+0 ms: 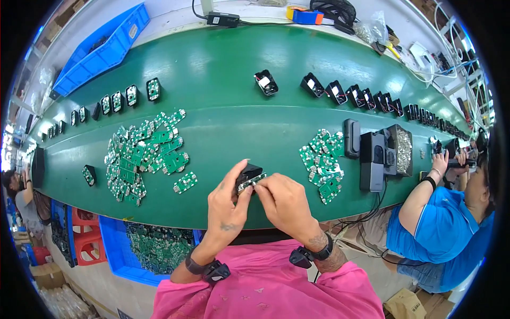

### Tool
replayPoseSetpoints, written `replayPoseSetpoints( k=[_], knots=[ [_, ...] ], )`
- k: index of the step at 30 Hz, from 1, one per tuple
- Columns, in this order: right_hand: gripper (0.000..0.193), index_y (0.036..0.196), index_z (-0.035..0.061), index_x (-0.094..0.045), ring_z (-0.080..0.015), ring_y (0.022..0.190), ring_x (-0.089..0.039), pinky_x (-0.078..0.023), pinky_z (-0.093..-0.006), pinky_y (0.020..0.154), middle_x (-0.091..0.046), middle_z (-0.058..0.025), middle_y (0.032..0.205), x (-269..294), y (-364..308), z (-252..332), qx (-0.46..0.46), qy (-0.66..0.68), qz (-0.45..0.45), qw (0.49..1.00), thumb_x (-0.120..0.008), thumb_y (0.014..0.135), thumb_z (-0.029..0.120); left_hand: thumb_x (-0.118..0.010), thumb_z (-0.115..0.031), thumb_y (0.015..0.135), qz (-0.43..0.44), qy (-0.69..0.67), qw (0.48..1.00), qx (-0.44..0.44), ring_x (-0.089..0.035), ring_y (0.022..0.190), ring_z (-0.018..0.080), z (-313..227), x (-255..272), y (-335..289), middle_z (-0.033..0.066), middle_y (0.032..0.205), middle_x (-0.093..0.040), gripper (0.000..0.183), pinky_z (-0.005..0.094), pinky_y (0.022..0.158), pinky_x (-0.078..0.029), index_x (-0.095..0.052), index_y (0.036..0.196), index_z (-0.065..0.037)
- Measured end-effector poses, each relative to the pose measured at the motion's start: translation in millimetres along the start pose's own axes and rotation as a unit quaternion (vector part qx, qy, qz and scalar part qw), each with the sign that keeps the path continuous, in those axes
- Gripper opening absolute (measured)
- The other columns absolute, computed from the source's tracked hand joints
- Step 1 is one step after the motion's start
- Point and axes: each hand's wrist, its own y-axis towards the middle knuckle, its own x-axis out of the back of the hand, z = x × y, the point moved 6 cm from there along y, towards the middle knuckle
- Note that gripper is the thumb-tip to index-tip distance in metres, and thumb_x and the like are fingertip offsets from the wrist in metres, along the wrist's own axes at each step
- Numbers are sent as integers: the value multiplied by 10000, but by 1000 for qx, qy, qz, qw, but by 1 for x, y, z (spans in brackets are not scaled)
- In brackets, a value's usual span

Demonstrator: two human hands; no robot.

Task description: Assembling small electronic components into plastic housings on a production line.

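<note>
Close to the table's near edge, my left hand [226, 207] is wrapped round a small black plastic housing [248, 172]. A green circuit board [251, 183] sits at the housing's open side, tilted, with my left thumb against it. The fingers of my right hand [287, 204] are pinched on the board's right end. How far the board is inside the housing is hidden by my fingers. Left of my hands lies a single loose board [185, 182], beside a large heap of green boards [127, 165]. A smaller board pile [324, 159] lies to the right.
Black housings [336, 92] line the table's right side; housings with boards [132, 95] line the left. A lone housing [265, 83] stands ahead. Right of me are black devices [373, 159] and a metal-parts tray [399, 135]. A blue crate [119, 260] sits below; a co-worker [441, 218] works at right.
</note>
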Motion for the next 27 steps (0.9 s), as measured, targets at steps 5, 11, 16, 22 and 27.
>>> replayPoseSetpoints(
  k=[5, 11, 16, 22, 27],
  knots=[
    [145, 950, -33, -640, -113, 641, -625, -486, -283, 554, -667, -97, 794, 0, -12, -31, -189, 163, -50, 967, -686, 919, 102, -615, 65, 885, 51, -259, 954, 142, -662, 985, 175, 3, 1, 8, 141, 1200, -611, 575, 278, 747, -611, -459, 1432, -22],
    [149, 951, -46, -681, -66, 664, -615, -459, -244, 537, -687, -98, 825, 3, -25, -22, -238, 265, -91, 930, -735, 874, 70, -678, 125, 808, 89, -250, 956, 126, -639, 1043, 171, 12, -8, 6, 132, 1244, -579, 632, 290, 794, -613, -464, 1389, 3],
    [127, 855, -26, -682, -136, 603, -566, -445, -275, 558, -632, -73, 735, 3, -21, -18, -162, 247, -97, 950, -745, 862, 85, -674, 121, 820, 60, -253, 964, 51, -634, 1062, 174, 5, -14, 7, 128, 1246, -585, 604, 286, 817, -605, -467, 1378, 18],
    [201, 802, -19, -686, -117, 550, -578, -446, -282, 517, -656, -69, 648, 17, -19, -23, -201, 287, -78, 933, -703, 922, 141, -663, 134, 826, 27, -205, 978, 14, -671, 962, 170, 15, -13, 8, 124, 1256, -587, 547, 260, 766, -601, -513, 1335, -2],
    [220, 797, -13, -680, -117, 526, -566, -442, -309, 496, -676, -84, 659, 6, -10, -12, -186, 339, 49, 921, -673, 942, 152, -611, 129, 823, -51, -93, 992, -71, -663, 1048, 207, 1, -3, 9, 169, 1326, -585, 445, 274, 748, -602, -629, 1241, -22]
  ],
)
